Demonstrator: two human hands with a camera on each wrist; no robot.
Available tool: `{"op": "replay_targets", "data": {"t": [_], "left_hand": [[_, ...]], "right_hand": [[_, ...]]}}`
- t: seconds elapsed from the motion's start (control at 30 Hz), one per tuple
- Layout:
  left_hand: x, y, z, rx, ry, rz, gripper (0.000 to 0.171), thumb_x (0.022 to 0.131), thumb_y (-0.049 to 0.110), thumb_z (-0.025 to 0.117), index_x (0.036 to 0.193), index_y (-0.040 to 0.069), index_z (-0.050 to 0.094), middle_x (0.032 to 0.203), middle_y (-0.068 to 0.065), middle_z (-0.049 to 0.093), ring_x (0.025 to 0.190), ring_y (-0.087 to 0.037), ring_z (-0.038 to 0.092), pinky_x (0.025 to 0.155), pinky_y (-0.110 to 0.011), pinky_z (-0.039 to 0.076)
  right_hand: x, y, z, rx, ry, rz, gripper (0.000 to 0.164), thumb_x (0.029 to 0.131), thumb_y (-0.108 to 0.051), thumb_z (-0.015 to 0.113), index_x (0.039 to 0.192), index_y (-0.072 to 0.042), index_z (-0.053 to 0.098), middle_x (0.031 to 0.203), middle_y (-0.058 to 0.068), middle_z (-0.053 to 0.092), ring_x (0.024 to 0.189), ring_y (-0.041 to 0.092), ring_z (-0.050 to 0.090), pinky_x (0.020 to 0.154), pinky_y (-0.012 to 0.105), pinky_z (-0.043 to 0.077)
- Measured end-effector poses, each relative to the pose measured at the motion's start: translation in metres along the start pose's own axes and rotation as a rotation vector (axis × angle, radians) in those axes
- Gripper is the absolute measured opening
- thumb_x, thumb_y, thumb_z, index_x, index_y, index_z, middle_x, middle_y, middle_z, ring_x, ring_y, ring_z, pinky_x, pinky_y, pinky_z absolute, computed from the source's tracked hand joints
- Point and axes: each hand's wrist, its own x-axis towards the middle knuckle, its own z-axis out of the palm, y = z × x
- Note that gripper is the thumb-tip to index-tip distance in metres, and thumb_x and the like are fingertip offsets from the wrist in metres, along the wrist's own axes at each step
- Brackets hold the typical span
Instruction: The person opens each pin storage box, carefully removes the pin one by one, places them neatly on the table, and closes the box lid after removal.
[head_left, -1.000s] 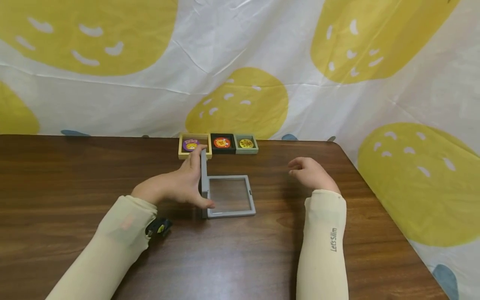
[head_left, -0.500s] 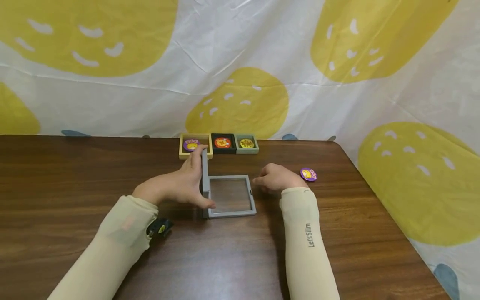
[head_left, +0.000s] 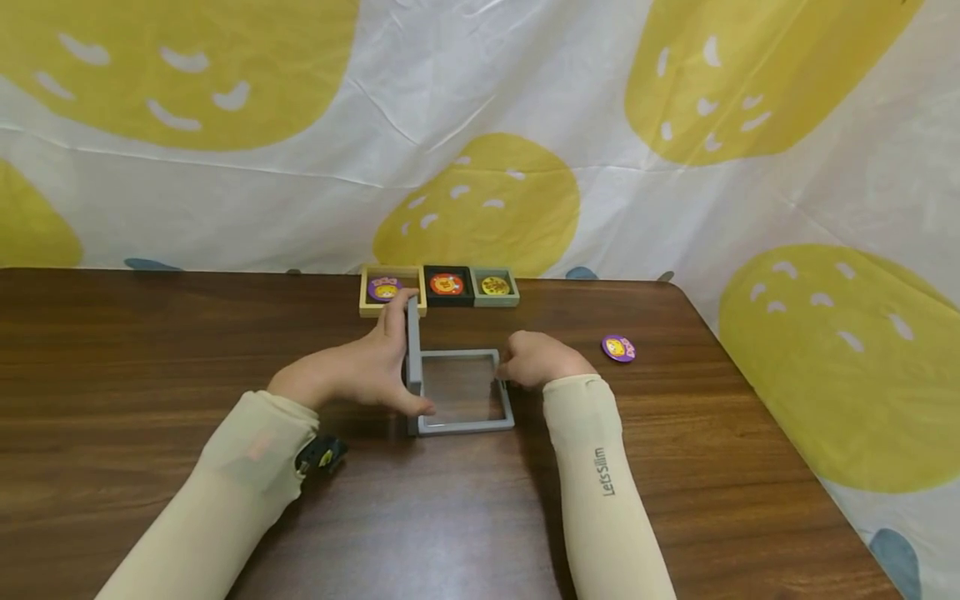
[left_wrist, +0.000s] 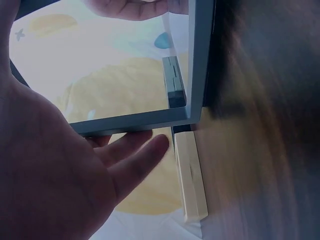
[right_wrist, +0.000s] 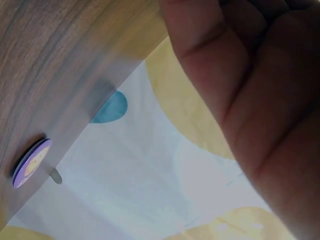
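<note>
A grey hinged display frame with clear film stands unfolded like a book. One half (head_left: 467, 427) lies flat on the table, while the other half (head_left: 413, 342) rises upright at its left side. My left hand (head_left: 360, 367) holds the upright half, its thumb near the front and its fingers at the far top corner. In the left wrist view, fingers show under the frame's rail (left_wrist: 140, 120). My right hand (head_left: 543, 360), with curled fingers, pinches the right rail of the flat half; its fingertips are mostly hidden. A purple round badge (head_left: 618, 348) with a yellow animal face lies right of that hand.
At the back, three small open trays stand side by side: cream (head_left: 416, 310), black (head_left: 469, 302) and grey-green (head_left: 513, 300). Each holds a round badge. Behind the wooden table (head_left: 187, 350) hangs a patterned cloth (head_left: 300, 208); it also runs along the right edge.
My right hand has moved left from the purple badge, uncovering it, and reached the flat half's right rail. The left hand and the frame have stayed in place.
</note>
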Motion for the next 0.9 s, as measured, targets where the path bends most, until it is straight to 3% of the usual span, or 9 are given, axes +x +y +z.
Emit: {"op": "replay_targets", "data": {"t": [0.13,0.27,0.43,0.7,0.9], "left_hand": [[-0.0002,0.0022,0.0008,0.012,-0.008,-0.016,0.127,0.066,0.028,0.083,0.143,0.008,-0.016,0.147,-0.032,-0.002,0.142,-0.046,0.007,0.113,-0.058,0.02],[0.0004,0.0017,0.0009,0.015,-0.016,-0.01,0.127,0.066,0.029,0.082,0.142,0.008,-0.017,0.144,-0.036,0.007,0.14,-0.045,0.014,0.113,-0.057,0.021],[0.0008,0.0005,-0.0002,-0.004,-0.039,-0.011,0.127,0.068,0.029,0.082,0.141,0.011,-0.02,0.143,-0.039,0.009,0.14,-0.045,0.018,0.113,-0.055,0.022],[0.0001,0.0012,0.0005,-0.021,-0.046,-0.022,0.126,0.069,0.028,0.081,0.141,0.012,-0.02,0.144,-0.038,0.007,0.141,-0.045,0.014,0.113,-0.057,0.021],[0.0011,0.0001,0.0022,-0.031,-0.037,-0.017,0.125,0.068,0.027,0.082,0.141,0.011,-0.018,0.144,-0.038,0.006,0.142,-0.045,0.012,0.114,-0.057,0.019]], "right_hand": [[-0.0024,-0.0007,-0.0022,-0.017,0.024,-0.001,0.028,0.09,-0.018,0.055,0.063,-0.012,0.054,0.058,-0.002,0.045,0.053,0.013,0.044,0.054,0.026,0.037],[-0.0053,-0.0002,-0.0049,-0.03,0.063,-0.01,0.032,0.09,-0.02,0.052,0.059,-0.015,0.048,0.06,-0.001,0.046,0.058,0.015,0.046,0.055,0.027,0.037],[-0.0072,0.0002,-0.0069,-0.041,0.085,-0.038,0.031,0.089,-0.019,0.051,0.059,-0.015,0.051,0.061,-0.002,0.049,0.061,0.014,0.049,0.056,0.027,0.038],[-0.0083,0.0008,-0.0079,0.048,0.057,-0.061,0.024,0.087,-0.003,0.045,0.081,-0.003,0.068,0.075,0.006,0.07,0.06,0.011,0.059,0.058,0.023,0.043],[-0.009,0.0017,-0.0083,0.065,0.074,-0.078,0.021,0.086,-0.002,0.048,0.083,-0.003,0.069,0.074,0.008,0.071,0.061,0.012,0.062,0.06,0.023,0.045]]}}
